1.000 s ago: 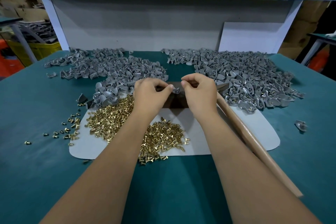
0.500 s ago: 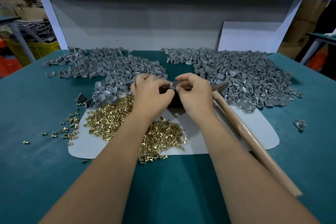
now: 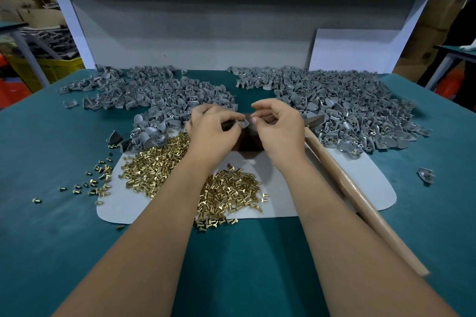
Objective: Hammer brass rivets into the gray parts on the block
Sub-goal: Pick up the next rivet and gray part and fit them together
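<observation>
Both hands are pinching stuff over the dark block (image 3: 251,140): left hand (image 3: 212,128) steadies a gray part (image 3: 243,123), right hand (image 3: 279,128) probably feeding a rivet, too tiny to tell.

Both hands (image 3: 213,128) (image 3: 279,127) close (fingers curled)

left hand (image 3: 211,128) pinches gray part (image 3: 243,123) | right hand (image 3: 279,127) curled, grip unclear

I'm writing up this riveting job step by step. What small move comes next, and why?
Probably seat the gray part on the block: both hands, left and right, pinch it just above the block, and the hammer lies untouched beside the right arm.
</observation>
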